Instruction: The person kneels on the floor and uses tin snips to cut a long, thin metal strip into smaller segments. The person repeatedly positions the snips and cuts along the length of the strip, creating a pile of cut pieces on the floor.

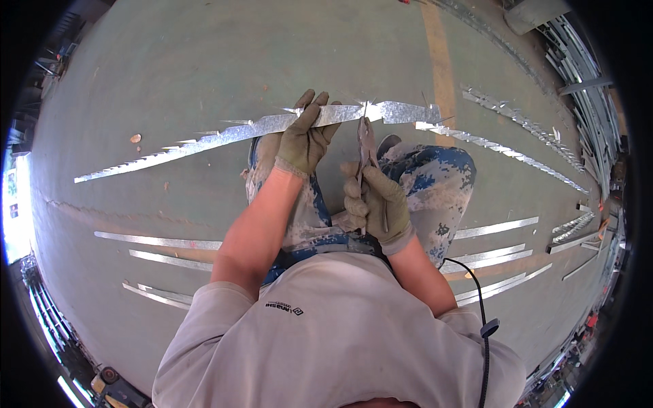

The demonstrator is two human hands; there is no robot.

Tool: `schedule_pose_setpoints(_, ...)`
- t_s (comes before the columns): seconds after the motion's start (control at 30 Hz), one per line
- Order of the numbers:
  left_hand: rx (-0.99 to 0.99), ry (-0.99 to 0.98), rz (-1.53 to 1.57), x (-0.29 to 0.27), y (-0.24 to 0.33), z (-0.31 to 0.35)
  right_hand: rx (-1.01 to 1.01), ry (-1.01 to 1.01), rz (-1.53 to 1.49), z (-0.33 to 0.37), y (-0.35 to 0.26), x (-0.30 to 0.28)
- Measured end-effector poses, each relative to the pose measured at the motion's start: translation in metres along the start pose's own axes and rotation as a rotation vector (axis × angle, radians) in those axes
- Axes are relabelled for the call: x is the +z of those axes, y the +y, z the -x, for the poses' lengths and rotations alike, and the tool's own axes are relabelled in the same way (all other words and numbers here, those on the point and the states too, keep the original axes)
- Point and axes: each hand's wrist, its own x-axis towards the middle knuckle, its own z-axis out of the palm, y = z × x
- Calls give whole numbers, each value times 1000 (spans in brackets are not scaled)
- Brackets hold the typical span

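Note:
I squat over a long, shiny sheet-metal strip (pixel 224 138) that runs across in front of my knees. Thin pointed tabs stick out along its far edge. My left hand (pixel 304 139), in a grey-green work glove, grips the strip near its middle, fingers over the metal. A similar glove covers my right hand (pixel 382 202), which is closed round the handles of metal snips (pixel 366 144). Their jaws point away from me and meet the strip's near edge, right of my left hand; whether they are closed cannot be made out.
Another notched strip (pixel 503 150) lies by the right end, with a second one (pixel 520 119) beyond it. Plain flat strips (pixel 160 240) lie on the floor to both sides of me. Metal profiles (pixel 578 75) are stacked far right. A black cord (pixel 481 292) hangs at my right.

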Motion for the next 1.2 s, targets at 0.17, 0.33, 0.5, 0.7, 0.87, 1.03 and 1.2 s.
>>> schedule_pose_setpoints(0.17,-9,-21,22,1,0,2,-12,180,206,3,2,20)
schedule_pose_setpoints(0.33,6,-65,20,-1,1,1,45,285,281,3,5,32)
schedule_pose_setpoints(0.5,-10,-114,76,-4,1,3,58,155,210,5,6,18)
schedule_pose_setpoints(0.7,1,-117,93,-6,4,4,100,-94,10,-2,13,5)
schedule_pose_setpoints(0.87,6,-122,65,-8,2,1,95,-94,-7,-2,14,1)
schedule_pose_setpoints(1.03,7,-57,10,5,2,7,34,101,186,2,7,23)
schedule_pose_setpoints(1.2,-9,-131,-45,-7,11,9,64,147,281,4,-3,39)
